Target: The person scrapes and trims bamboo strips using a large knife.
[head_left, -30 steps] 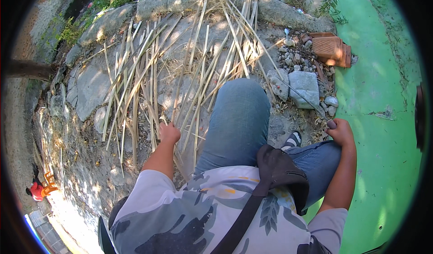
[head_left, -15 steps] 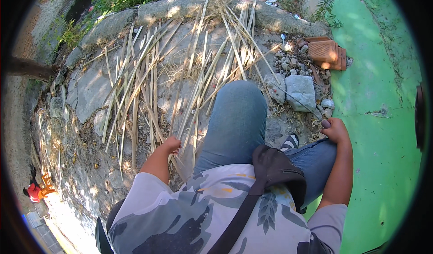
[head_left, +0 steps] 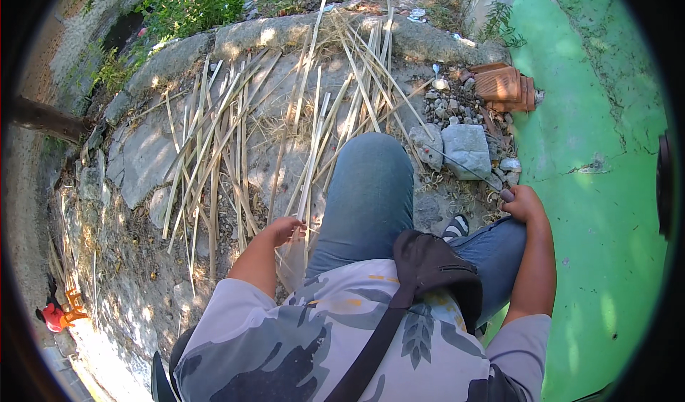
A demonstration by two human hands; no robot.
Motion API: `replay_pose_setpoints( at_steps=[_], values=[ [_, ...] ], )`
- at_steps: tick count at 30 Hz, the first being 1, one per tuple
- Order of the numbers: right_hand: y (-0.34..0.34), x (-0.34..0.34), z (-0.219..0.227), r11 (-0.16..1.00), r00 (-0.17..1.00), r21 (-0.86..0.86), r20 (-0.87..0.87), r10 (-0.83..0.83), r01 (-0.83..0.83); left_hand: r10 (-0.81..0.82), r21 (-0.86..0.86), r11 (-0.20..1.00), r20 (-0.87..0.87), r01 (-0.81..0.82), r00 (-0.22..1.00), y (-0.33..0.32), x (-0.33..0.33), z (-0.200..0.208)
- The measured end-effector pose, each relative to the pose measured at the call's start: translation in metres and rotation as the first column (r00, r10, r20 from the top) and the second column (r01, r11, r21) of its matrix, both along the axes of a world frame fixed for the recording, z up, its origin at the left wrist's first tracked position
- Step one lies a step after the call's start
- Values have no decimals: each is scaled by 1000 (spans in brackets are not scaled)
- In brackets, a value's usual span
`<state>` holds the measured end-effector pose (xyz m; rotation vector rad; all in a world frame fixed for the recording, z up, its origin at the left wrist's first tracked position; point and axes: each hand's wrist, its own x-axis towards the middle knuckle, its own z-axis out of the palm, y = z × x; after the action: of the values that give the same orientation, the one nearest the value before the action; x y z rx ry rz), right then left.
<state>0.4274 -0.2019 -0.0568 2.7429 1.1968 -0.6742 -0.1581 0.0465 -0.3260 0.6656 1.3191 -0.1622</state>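
My left hand [head_left: 287,230] is closed, with its fingertips at the lower end of a pale bamboo strip [head_left: 314,156] beside my left knee. That strip slants away from me over the ground. Held in my right hand [head_left: 526,204], near my right knee, is a thin long-bladed tool [head_left: 507,195]. Its dark handle sticks out of the fist, and a slender, slightly bent blade reaches left across the stones; its exact kind is unclear. Many more bamboo strips [head_left: 214,145] lie crossed in a loose heap at the left.
A pale stone block [head_left: 467,151] and rubble lie ahead of my right leg. Terracotta tiles [head_left: 499,87] are stacked beside the green painted floor [head_left: 585,245]. A low stone kerb [head_left: 250,37] bounds the far side. An orange chair [head_left: 73,306] is at far left.
My left hand has moved a little right, and the lower end of a strip shifts with it toward my knee. The tool in my right hand has moved slightly left.
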Motion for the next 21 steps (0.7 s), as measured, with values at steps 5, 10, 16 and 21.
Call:
replay_pose_setpoints(
  at_steps=[5,10,16,21],
  values=[
    [-13,-2,6,998,999,-38,12,-43,44,170,-93,983,156,-157,973,21,37,9],
    [-16,-2,11,998,998,9,0,-64,64,106,-53,994,118,-101,987,42,58,33],
    [-25,5,4,972,998,230,26,-64,57,111,185,977,2,-110,994,47,61,114],
    [-1,-11,28,890,999,456,38,-5,-13,149,264,943,211,-203,966,37,69,178]
  ],
)
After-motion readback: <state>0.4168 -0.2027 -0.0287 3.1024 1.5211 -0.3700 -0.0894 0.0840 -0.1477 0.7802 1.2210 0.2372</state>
